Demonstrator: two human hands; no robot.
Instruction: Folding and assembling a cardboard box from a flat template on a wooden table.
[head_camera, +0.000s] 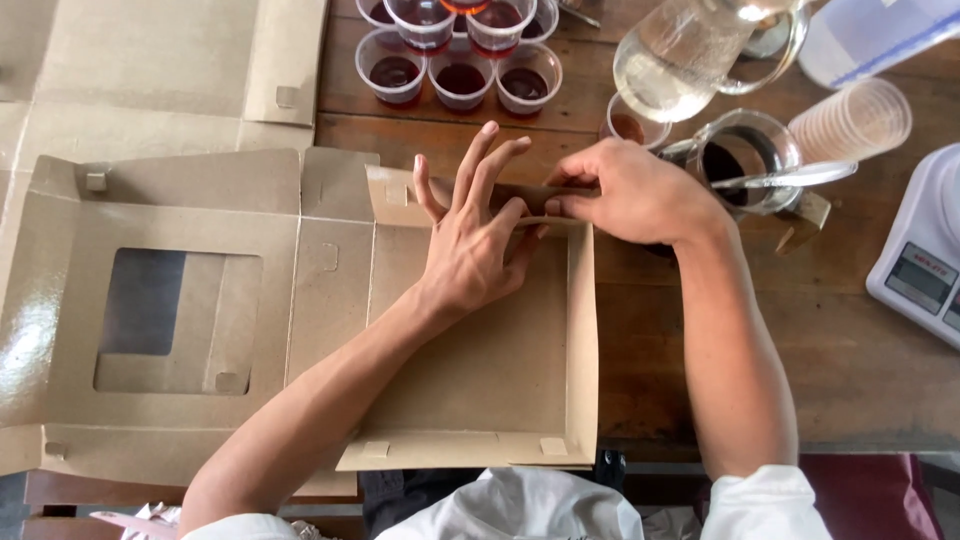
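On a wooden table (840, 370), seen from above, two bare hands are folding up a brown cardboard box (480, 370) whose windowed lid (170, 310) lies open flat to the left. The left hand (470, 240) presses spread, open fingers against the box's far wall, while the right hand (630, 190) pinches that wall's corner flap closed between thumb and fingers. This looks like the wall-locking step; the flap's tab probably needs tucking into its slot next.
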